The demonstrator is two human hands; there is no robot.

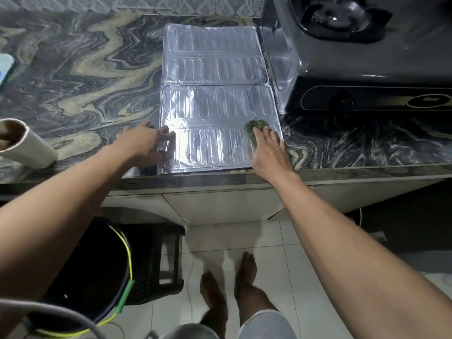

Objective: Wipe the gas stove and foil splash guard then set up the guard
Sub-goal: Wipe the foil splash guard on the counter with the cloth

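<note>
Green scrubbing cloth [256, 126], crumpled and dark, lies under the fingertips of the right hand [270, 152], which presses it flat with straight, spread fingers rather than clutching it. The cloth sits on the near right corner of the foil splash guard [212, 69], close to that panel's right edge. The left hand [144, 144] rests on the opposite side, palm down with relaxed fingers laid over the near panel's left edge, holding nothing. Both forearms reach in from the bottom corners of the view.

Two ribbed silver panels of the guard lie flat and unfolded on the counter [85, 69], one beyond the other, the near one reaching the counter's front edge. A third panel stands upright at their right, against the left side of the gas stove [367, 59]. The stove is dark and glossy, with a black burner [342, 18] on top and a round knob [343, 102] on its front face.

The counter is swirled grey and cream stone. A pale tube-shaped container [24, 145] lies tilted at its left front edge, and a light blue cloth [6, 67] shows at the far left border.

Below, a dark bucket [93, 265] with a yellow-green handle stands beside a black plastic stool [159, 260] on pale floor tiles [281, 241], and two bare feet [215, 297] stand in front of the cabinet
</note>
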